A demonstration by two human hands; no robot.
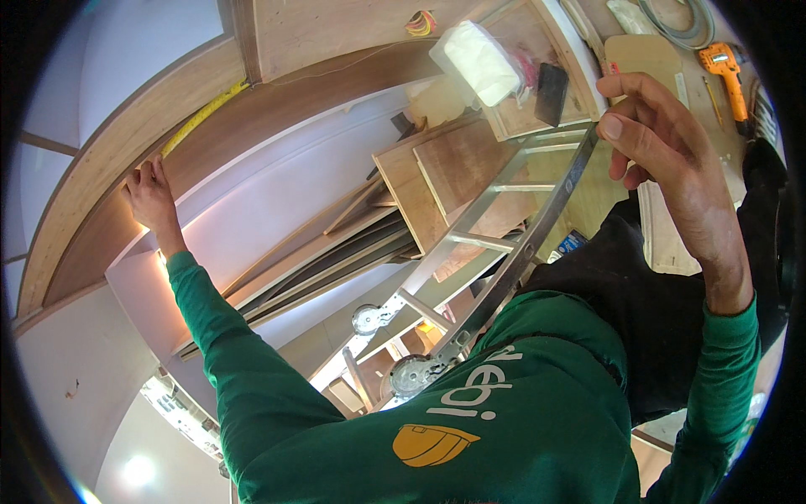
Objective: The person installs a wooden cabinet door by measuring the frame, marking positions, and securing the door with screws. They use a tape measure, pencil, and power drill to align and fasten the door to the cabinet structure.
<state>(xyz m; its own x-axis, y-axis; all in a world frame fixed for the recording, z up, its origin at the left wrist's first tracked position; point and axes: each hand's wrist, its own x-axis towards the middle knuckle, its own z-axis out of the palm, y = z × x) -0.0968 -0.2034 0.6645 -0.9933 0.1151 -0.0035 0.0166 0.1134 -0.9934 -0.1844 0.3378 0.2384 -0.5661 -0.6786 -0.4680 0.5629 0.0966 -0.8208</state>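
My left hand (151, 200) reaches up to a long curved wooden panel edge (92, 189), its fingers closed at the lower end of a yellow tape measure (204, 118). The tape's blade runs along the wood to an upright wooden piece (244, 38). Whether the case sits inside this hand is hidden. My right hand (663, 147) is raised on the other side, above the top of an aluminium ladder (537, 218). Its thumb and fingers are bent but apart, and nothing shows between them.
A white package (478, 63) and a dark phone-like block (551, 94) rest on a wooden surface beside the ladder. An orange drill (725, 80), a pencil (713, 102) and a coiled grey hose (684, 34) lie at the far right. Plywood boards (453, 172) lean behind the ladder.
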